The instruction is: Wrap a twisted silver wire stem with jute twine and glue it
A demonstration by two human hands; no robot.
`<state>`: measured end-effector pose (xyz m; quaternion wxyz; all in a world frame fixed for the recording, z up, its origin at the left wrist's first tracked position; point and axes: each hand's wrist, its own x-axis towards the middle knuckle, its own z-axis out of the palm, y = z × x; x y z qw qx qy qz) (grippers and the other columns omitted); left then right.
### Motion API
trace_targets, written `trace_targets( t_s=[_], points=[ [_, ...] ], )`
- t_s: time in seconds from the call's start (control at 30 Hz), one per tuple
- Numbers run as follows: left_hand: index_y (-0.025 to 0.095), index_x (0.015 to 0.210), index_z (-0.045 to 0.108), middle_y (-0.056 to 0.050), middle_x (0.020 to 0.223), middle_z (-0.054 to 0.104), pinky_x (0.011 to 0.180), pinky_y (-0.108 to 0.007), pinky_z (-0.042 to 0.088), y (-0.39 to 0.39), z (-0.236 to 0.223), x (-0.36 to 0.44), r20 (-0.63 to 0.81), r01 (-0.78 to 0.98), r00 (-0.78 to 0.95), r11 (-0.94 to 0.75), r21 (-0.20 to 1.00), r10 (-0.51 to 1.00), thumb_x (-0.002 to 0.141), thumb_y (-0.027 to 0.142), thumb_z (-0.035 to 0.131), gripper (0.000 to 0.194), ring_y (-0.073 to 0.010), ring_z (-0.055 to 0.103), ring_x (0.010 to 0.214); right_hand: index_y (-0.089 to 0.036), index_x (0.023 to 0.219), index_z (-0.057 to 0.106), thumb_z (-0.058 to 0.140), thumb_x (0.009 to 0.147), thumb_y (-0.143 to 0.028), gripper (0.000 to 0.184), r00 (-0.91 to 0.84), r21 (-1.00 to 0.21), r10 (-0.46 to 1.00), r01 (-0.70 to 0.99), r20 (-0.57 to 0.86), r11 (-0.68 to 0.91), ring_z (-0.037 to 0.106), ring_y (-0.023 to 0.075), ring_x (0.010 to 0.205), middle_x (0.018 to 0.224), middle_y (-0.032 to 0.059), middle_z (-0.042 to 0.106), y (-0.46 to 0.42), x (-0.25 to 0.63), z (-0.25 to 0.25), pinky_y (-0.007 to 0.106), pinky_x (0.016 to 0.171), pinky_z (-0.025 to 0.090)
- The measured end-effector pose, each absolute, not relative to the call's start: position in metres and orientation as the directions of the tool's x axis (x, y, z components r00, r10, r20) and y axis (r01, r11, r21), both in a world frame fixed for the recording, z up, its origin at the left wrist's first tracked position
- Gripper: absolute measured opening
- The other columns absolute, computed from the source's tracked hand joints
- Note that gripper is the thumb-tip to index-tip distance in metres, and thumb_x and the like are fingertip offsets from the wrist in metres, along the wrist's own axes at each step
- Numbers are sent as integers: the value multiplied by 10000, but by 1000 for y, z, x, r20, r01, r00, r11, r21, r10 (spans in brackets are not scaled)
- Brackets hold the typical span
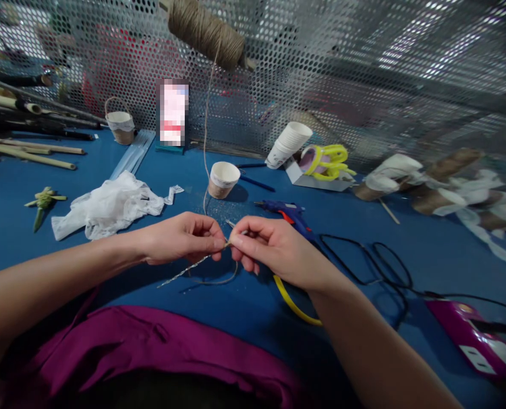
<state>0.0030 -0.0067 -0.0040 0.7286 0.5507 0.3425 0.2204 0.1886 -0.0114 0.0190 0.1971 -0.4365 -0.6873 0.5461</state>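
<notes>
My left hand [189,241] and my right hand [274,247] meet over the blue table, thumbs and forefingers pinched. Between their fingertips is a short piece of tan twine [227,244]. A twisted, silvery-looking strand [182,272] sticks out below my left fingers. Thin twine [206,142] drops from the brown spool [206,34] to behind my left hand, and a loose loop of cord [219,282] hangs or lies under both hands. Beneath my right hand shows a yellow curved handle [295,307]; a pointed metal tip [230,224] shows beyond the fingers. Whether they belong together is hidden.
Ahead stands a small lace-trimmed cup [224,180]. A blue glue gun [287,213] with black cable lies right, near a purple power strip [470,335]. White lace [112,204] and sticks [35,153] lie left; stacked paper cups [289,145] lean at the back.
</notes>
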Motion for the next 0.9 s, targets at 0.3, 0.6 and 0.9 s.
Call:
trace_targets(
  t_s=[0.3, 0.6, 0.9],
  points=[
    [138, 710, 462, 64, 559, 443, 456, -181, 274, -11, -11, 13, -93, -280, 379, 210, 937, 921, 788, 210, 535, 128, -30, 350, 455, -169, 776, 470, 626, 738, -309, 213, -462, -966, 860, 226, -218, -124, 532, 77, 510, 612, -31, 548, -18, 167, -3, 206, 474, 455],
    [145, 744, 465, 63, 592, 453, 501, -191, 331, -11, -23, 20, -75, -242, 253, 138, 961, 965, 767, 259, 552, 145, -44, 398, 503, -168, 715, 470, 544, 782, -214, 110, -355, -963, 923, 264, -151, -56, 474, 50, 441, 546, -58, 503, -24, 158, -10, 169, 417, 404],
    [141, 776, 494, 59, 618, 447, 475, -189, 291, -6, -30, 14, 1, -235, 282, 67, 970, 959, 773, 254, 561, 132, -35, 367, 495, -171, 735, 479, 504, 814, -224, 98, -397, -975, 910, 222, -116, -28, 479, 62, 448, 572, -41, 525, -23, 161, -13, 176, 399, 416]
  ],
)
